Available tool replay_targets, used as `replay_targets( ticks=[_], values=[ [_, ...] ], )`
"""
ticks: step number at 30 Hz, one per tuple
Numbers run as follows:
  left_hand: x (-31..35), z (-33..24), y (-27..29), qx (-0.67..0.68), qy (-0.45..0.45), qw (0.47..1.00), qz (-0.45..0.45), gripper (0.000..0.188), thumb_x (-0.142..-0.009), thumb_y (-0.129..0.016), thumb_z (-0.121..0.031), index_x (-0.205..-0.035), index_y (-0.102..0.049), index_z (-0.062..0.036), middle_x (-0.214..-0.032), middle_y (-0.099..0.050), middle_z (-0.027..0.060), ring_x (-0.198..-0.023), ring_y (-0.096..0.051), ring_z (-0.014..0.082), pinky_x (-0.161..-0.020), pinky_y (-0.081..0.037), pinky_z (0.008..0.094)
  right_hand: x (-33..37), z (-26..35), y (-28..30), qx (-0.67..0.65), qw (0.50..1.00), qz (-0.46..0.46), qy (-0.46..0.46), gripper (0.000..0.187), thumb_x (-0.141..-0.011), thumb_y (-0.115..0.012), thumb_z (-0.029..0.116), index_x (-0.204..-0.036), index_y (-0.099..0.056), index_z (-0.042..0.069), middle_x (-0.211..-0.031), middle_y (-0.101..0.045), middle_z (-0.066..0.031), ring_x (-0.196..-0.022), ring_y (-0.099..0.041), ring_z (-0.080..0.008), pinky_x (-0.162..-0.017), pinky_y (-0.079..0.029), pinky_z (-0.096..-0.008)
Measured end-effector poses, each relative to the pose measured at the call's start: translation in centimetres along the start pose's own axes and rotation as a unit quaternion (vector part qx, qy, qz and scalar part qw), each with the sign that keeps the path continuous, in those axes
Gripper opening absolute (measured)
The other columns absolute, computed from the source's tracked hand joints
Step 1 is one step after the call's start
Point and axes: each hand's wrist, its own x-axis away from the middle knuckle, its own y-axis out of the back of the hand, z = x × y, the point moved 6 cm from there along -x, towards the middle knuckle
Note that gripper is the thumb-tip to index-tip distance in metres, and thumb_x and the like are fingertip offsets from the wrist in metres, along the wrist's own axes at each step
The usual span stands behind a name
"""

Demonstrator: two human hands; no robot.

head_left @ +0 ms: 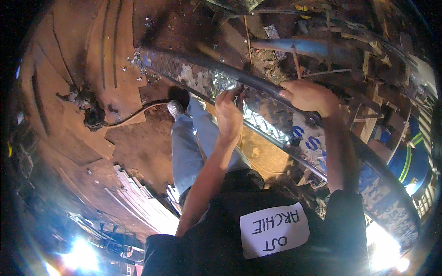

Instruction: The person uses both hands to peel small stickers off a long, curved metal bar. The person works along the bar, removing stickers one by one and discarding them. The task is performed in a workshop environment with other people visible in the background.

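A long steel beam runs slantwise in front of me, from the upper left to the lower right. Its dark rounded far edge stands above a worn inner face with patchy white paint and blue painted marks. My right hand is closed over that far edge, thumb side toward the left. Above the inner face, my left hand is curled with its fingertips pinched together near a small dark shape. What the left fingers hold, if anything, is too dark to make out. Bright glare lies on the beam beside that hand.
Flat brown sheets cover the floor at left, with a hose leading to a dark lumpy object. Pale strips lie lower left. A blue pipe and timber scraps lie beyond the beam. Blue reflective-striped clothing shows far right.
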Motion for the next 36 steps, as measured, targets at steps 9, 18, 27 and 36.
replay_targets(
  ticks=[9,18,27,36],
  values=[
    [0.5,0.0,-1.0,-0.070,-0.066,0.995,-0.007,0.016,-0.085,-0.059,-0.006,-0.100,-0.060,0.0004,-0.092,-0.060,0.0191,-0.087,-0.056,0.0384,-0.077,-0.046,0.0470,-0.3,0.0,-0.1,0.001,1.000,0.009,0.012,0.034,-0.099,-0.044,0.031,-0.108,-0.057,0.001,-0.100,-0.064,-0.0251,-0.100,-0.061,-0.0423,-0.085,-0.046,-0.0496],
    [-0.5,0.6,-0.1,0.009,-0.048,0.998,0.028,0.018,-0.086,-0.061,-0.007,-0.101,-0.064,0.0006,-0.091,-0.063,0.0205,-0.082,-0.060,0.0406,-0.073,-0.047,0.0475,-0.3,0.3,0.1,-0.001,1.000,0.011,0.013,0.034,-0.099,-0.045,0.032,-0.107,-0.059,0.003,-0.102,-0.064,-0.0246,-0.101,-0.061,-0.0408,-0.086,-0.046,-0.0496],
    [-0.8,0.3,-0.4,-0.024,-0.083,0.995,0.048,0.012,-0.086,-0.061,-0.008,-0.094,-0.064,0.0000,-0.086,-0.064,0.0182,-0.079,-0.061,0.0403,-0.073,-0.047,0.0486,-0.3,0.3,0.0,0.008,1.000,0.010,0.016,0.034,-0.100,-0.044,0.031,-0.110,-0.058,0.002,-0.105,-0.063,-0.0241,-0.101,-0.061,-0.0402,-0.085,-0.047,-0.0476],
    [-1.1,-0.5,-1.9,-0.067,-0.037,0.993,0.094,0.023,-0.091,-0.058,-0.017,-0.101,-0.061,0.0028,-0.083,-0.062,0.0257,-0.077,-0.060,0.0453,-0.071,-0.049,0.0499,-1.1,-1.0,-0.5,-0.033,0.999,0.017,0.026,0.035,-0.098,-0.046,0.031,-0.112,-0.059,0.002,-0.107,-0.064,-0.0227,-0.102,-0.061,-0.0395,-0.086,-0.047,-0.0470]
  ],
)
